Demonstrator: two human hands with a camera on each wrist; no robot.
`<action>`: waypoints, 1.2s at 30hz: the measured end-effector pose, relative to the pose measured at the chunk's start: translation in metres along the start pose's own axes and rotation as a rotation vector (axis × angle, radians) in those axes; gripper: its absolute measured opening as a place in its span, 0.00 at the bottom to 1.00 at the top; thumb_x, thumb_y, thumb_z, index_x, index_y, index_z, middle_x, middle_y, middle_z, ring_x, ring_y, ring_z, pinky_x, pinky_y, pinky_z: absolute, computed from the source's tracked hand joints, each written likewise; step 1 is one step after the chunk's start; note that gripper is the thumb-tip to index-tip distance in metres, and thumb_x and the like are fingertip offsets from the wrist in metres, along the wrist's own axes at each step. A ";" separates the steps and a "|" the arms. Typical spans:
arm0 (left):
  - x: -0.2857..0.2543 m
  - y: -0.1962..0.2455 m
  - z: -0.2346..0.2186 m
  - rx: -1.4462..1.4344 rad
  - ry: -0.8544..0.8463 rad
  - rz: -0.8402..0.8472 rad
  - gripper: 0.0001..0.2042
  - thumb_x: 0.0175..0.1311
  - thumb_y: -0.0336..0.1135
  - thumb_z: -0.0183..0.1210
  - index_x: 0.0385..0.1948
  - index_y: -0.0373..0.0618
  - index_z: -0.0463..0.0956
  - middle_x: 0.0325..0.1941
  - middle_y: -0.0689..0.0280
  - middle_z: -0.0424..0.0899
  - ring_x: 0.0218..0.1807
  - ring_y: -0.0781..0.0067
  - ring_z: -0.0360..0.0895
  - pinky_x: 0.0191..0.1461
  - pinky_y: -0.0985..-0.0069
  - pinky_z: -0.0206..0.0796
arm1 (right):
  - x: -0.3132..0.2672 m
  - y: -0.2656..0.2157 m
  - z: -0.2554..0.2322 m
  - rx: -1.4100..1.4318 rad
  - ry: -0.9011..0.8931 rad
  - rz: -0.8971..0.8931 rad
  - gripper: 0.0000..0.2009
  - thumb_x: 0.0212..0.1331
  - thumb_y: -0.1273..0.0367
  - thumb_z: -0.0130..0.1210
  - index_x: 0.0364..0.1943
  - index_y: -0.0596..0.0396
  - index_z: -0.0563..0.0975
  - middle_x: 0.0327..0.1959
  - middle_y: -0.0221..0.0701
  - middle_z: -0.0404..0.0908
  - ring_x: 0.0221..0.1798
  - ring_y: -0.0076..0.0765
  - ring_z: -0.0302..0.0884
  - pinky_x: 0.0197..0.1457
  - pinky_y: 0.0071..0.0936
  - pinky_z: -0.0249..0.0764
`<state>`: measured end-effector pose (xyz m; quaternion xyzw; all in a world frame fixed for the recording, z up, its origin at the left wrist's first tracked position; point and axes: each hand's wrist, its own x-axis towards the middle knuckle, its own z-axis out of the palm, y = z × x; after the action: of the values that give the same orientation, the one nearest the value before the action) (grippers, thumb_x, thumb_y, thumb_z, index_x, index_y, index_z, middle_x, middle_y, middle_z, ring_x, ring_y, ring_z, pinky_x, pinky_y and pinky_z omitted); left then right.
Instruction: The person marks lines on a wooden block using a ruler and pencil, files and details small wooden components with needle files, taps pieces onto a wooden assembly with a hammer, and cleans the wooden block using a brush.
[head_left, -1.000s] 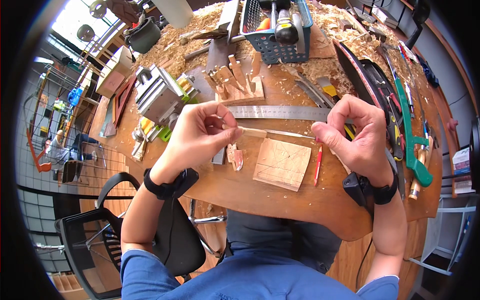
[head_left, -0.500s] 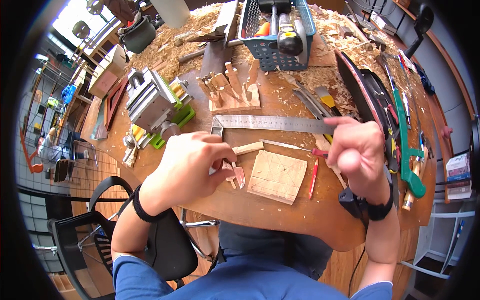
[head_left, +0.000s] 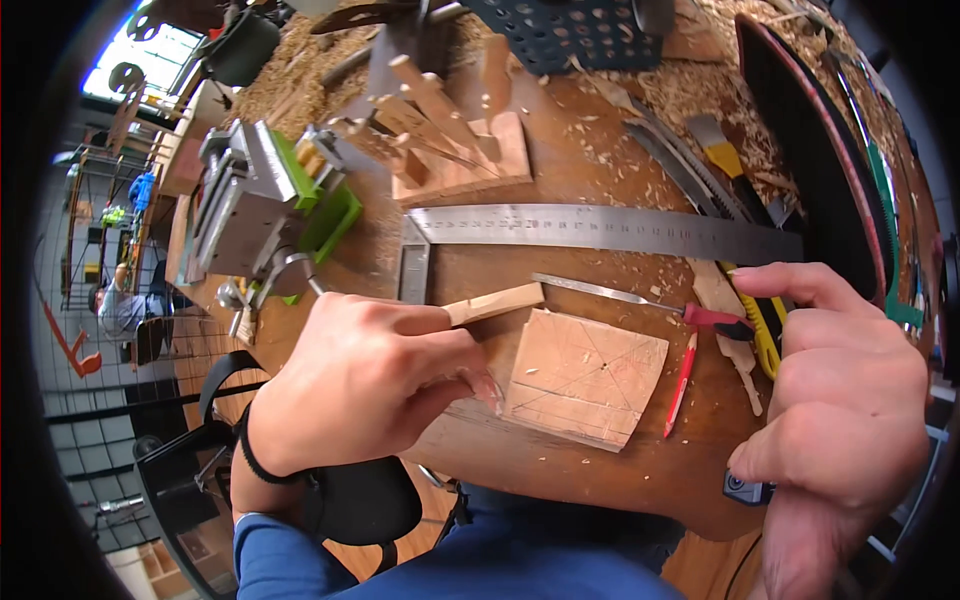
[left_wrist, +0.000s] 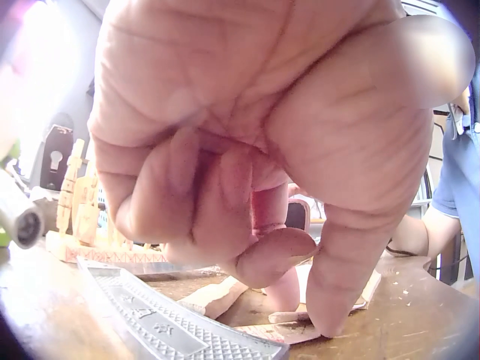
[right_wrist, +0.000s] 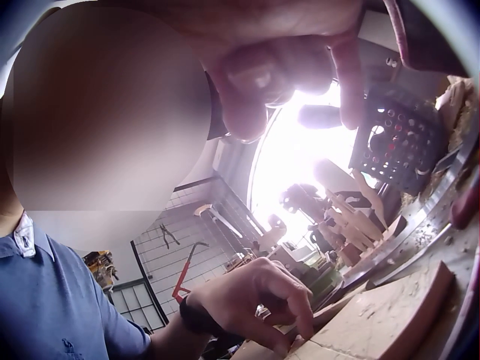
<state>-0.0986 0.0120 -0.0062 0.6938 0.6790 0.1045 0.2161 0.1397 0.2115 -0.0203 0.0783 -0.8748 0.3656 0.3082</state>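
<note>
My left hand reaches down at the left edge of a square wooden board marked with pencil lines. Its thumb and fingertips pinch a small pinkish wooden piece low on the table, mostly hidden by the fingers in the head view. Just beyond them lies a pale wooden strip. My right hand hovers over the table's right side, fingers loosely curled around nothing. Near it lie a red pencil, a slim metal tool with a red and black handle, and a yellow-handled cutter.
A steel try square lies beyond the board. Behind it stands a wooden block holding several carved sticks. A metal vise is at the left. A perforated basket, wood shavings and a scraper are farther back.
My left hand has let the pale wooden strip down on the table and moved to the small piece beside the board. My right hand has come nearer the head camera. The head view has moved closer.
</note>
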 end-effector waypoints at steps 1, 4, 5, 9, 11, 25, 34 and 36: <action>0.002 -0.001 0.001 -0.007 -0.009 0.006 0.11 0.48 0.27 0.74 0.33 0.57 0.88 0.23 0.73 0.80 0.21 0.75 0.80 0.23 0.76 0.69 | 0.000 0.001 0.001 0.004 0.022 0.021 0.32 0.62 0.42 0.55 0.13 0.55 0.69 0.12 0.29 0.65 0.14 0.34 0.65 0.46 0.46 0.82; 0.002 -0.001 -0.001 -0.025 -0.014 -0.020 0.11 0.49 0.27 0.74 0.33 0.57 0.88 0.22 0.73 0.80 0.22 0.75 0.80 0.24 0.75 0.69 | 0.000 0.002 0.003 0.018 0.081 0.057 0.33 0.62 0.41 0.55 0.12 0.55 0.69 0.12 0.29 0.65 0.14 0.34 0.64 0.45 0.46 0.82; 0.003 -0.001 -0.001 -0.023 -0.015 -0.014 0.11 0.49 0.27 0.74 0.33 0.57 0.88 0.22 0.73 0.80 0.22 0.74 0.80 0.24 0.75 0.68 | 0.000 0.002 0.005 0.023 0.099 0.066 0.33 0.62 0.41 0.55 0.12 0.55 0.69 0.12 0.29 0.65 0.14 0.34 0.64 0.45 0.46 0.82; 0.002 -0.001 -0.001 -0.027 -0.021 -0.008 0.10 0.50 0.27 0.73 0.33 0.57 0.88 0.23 0.72 0.80 0.21 0.73 0.79 0.23 0.74 0.67 | -0.001 0.002 0.010 0.040 0.166 0.087 0.33 0.62 0.41 0.54 0.12 0.54 0.68 0.12 0.28 0.64 0.14 0.33 0.64 0.45 0.45 0.82; 0.000 -0.002 0.000 -0.042 -0.003 -0.005 0.10 0.50 0.27 0.73 0.33 0.57 0.88 0.23 0.72 0.81 0.21 0.73 0.79 0.23 0.74 0.67 | -0.001 0.002 0.012 0.038 0.202 0.089 0.33 0.62 0.40 0.54 0.12 0.54 0.68 0.12 0.28 0.64 0.14 0.33 0.64 0.45 0.45 0.82; -0.013 0.002 -0.002 0.085 -0.042 -0.031 0.04 0.58 0.33 0.68 0.33 0.56 0.85 0.31 0.71 0.85 0.31 0.62 0.83 0.31 0.65 0.69 | 0.004 0.001 0.010 0.023 0.170 0.225 0.38 0.62 0.32 0.51 0.11 0.51 0.67 0.09 0.27 0.59 0.14 0.38 0.64 0.48 0.45 0.80; -0.023 -0.002 0.004 0.129 0.059 -0.013 0.04 0.57 0.32 0.66 0.33 0.54 0.85 0.29 0.68 0.85 0.32 0.59 0.84 0.32 0.63 0.71 | 0.004 0.005 0.017 0.055 0.213 0.194 0.33 0.68 0.43 0.51 0.11 0.53 0.65 0.10 0.30 0.61 0.15 0.41 0.66 0.50 0.43 0.78; -0.025 0.002 0.003 0.133 0.089 -0.013 0.04 0.57 0.32 0.66 0.33 0.54 0.85 0.29 0.68 0.85 0.32 0.58 0.84 0.33 0.62 0.71 | 0.003 0.005 0.012 0.052 0.179 0.196 0.32 0.69 0.46 0.50 0.11 0.55 0.68 0.10 0.31 0.64 0.15 0.41 0.67 0.51 0.43 0.78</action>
<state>-0.0971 -0.0137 -0.0047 0.6967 0.6980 0.0886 0.1397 0.1294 0.2072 -0.0280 -0.0325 -0.8376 0.4219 0.3455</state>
